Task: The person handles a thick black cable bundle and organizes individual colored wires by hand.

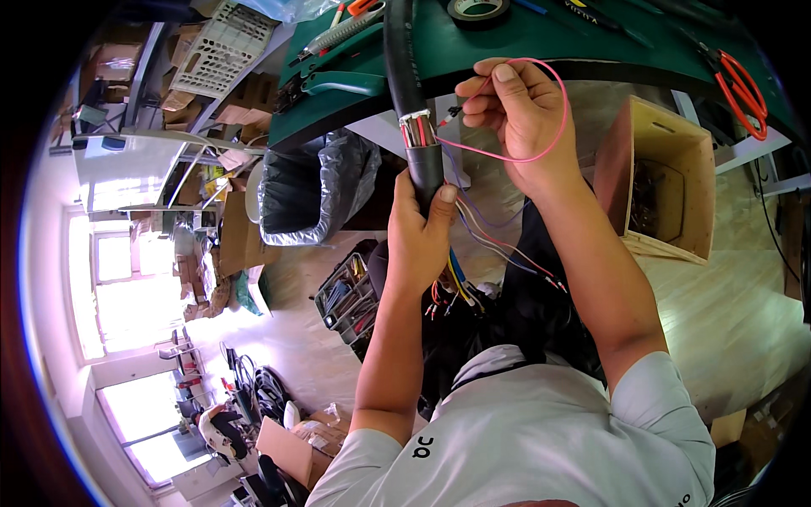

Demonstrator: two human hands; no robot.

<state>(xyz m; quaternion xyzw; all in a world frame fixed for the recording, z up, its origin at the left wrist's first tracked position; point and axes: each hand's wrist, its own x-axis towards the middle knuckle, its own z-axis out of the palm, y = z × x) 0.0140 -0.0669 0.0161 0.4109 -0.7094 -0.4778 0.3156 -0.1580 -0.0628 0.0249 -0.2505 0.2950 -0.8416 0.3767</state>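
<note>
A thick black cable (400, 63) hangs over the bench edge, its jacket cut back so red and pale inner wires (417, 130) show. Below that gap, my left hand (422, 241) is closed around a black sleeve (425, 165) on the cable. My right hand (530, 118) pinches a thin pink wire (564, 106), which loops out from the gap and round the hand. Near those fingertips is a small dark and red wire end (452, 117). Under my left hand hang loose wires (459, 279) in blue, yellow and other colours, with longer thin wires (515, 253) running right.
On the green workbench (338, 118) lie a utility knife (345, 34), a green-handled tool (342, 83), a tape roll (478, 10) and red-handled scissors (743, 97). Beneath stand a lined bin (279, 194), a wooden box (701, 177) and a tool crate (348, 296). A person (221, 431) is lower left.
</note>
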